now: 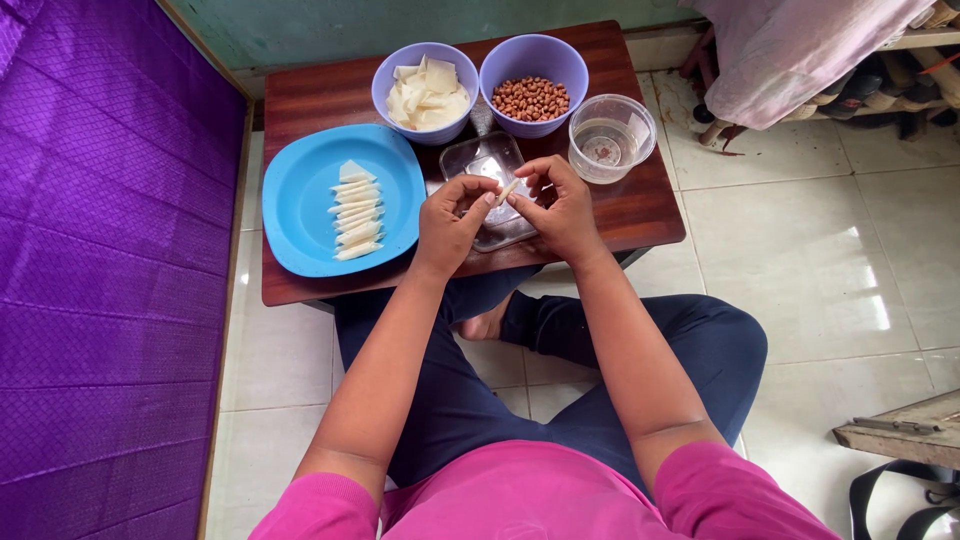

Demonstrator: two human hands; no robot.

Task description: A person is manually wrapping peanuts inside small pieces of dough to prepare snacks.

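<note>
Nearest to us is our own pink shirt (540, 500), and beyond it our dark blue trousers (700, 350), legs folded on the white tiled floor (800, 250). A purple quilted surface (100, 280) fills the whole left side of the view, and at the lower right corner a wooden piece with dark straps (900, 440) juts in.

In front of our knees stands a low dark wooden table (640, 205). On its left sits a blue plate (300, 190) carrying a row of small folded white wrappers (355, 210). At the back are two lilac bowls, one with flat white wrapper sheets (428, 92) and one with peanuts (532, 98). Just right of them is a clear plastic cup (611, 138) that seems to hold a little water, though the view is too small for us to be sure. A clear shallow tray (482, 160) lies under our hands.

Both hands meet over that tray. Our left hand (447, 225) has its fingers curled in close, thumb and forefinger pinching one end of a small pale wrapper piece (507, 190). Our right hand (565, 212) pinches the other end, fingertips nearly closed, the remaining fingers bent loosely. The piece is held between the two hands, just above the tray.
</note>
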